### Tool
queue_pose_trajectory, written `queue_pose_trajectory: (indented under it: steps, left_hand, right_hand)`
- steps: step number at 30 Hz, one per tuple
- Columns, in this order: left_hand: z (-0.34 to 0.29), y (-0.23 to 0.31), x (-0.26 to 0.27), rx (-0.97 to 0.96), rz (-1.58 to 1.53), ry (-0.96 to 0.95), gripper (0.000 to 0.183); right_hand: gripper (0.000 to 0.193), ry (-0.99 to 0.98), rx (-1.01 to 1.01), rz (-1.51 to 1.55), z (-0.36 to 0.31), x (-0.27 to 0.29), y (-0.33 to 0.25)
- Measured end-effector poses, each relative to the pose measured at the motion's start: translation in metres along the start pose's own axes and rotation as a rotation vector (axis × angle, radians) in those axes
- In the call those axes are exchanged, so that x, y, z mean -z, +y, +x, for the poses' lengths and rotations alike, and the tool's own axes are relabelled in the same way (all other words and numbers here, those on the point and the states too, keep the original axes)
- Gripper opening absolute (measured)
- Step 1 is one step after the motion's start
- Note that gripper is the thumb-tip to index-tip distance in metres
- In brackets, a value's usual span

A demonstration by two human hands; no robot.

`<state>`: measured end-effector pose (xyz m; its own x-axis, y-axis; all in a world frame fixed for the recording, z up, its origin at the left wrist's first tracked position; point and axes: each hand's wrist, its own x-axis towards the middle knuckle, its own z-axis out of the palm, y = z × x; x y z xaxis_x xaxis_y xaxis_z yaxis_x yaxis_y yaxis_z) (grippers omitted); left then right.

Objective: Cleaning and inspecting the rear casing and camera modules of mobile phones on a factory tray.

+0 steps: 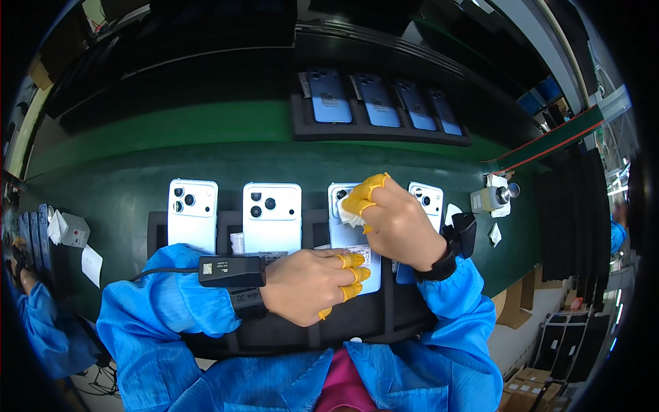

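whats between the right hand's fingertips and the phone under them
A white wipe lies between the right hand and the phone, near the camera lens; the head view shows it.

yellow finger cots (352, 260), white wipe (351, 215), blue phone (342, 237)

Bright light whitens 4 foreground phones (345, 235) while the rear tray (302, 128) sits in shadow, fisheye distortion curving outer edges into blackness.
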<state>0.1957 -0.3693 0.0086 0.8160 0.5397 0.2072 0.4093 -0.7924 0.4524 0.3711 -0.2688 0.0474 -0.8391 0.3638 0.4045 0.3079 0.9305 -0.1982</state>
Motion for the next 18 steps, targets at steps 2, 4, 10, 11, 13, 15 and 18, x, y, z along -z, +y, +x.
queue_pose_trajectory:
  steps: [2,4,10,11,13,15,18]
  left_hand:
    - [-0.002,-0.002,-0.002,-0.019,0.006,0.035,0.05]
    - [0.002,0.0,-0.001,-0.011,-0.011,0.032,0.049]
    - [0.005,0.001,0.0,0.022,-0.02,-0.005,0.047]
    - [0.006,0.002,0.001,0.018,-0.008,0.028,0.046]
    - [0.006,0.002,0.0,0.016,-0.004,0.027,0.046]
    - [0.006,0.001,0.0,0.011,-0.002,0.027,0.045]
    - [0.005,0.001,-0.002,0.02,-0.032,-0.029,0.043]
  right_hand:
    - [0.018,0.024,0.035,0.018,0.001,-0.01,-0.003]
    - [0.02,-0.029,0.106,-0.002,-0.002,-0.01,-0.004]
    - [0.012,0.043,0.084,-0.182,0.014,-0.01,0.0]
    - [0.011,0.027,0.032,-0.227,0.013,-0.007,0.002]
    - [0.009,0.011,-0.016,-0.289,0.005,0.003,0.011]
    - [0.012,-0.008,-0.196,-0.329,-0.002,0.017,0.016]
    - [0.018,0.02,-0.326,-0.331,-0.013,0.025,0.017]
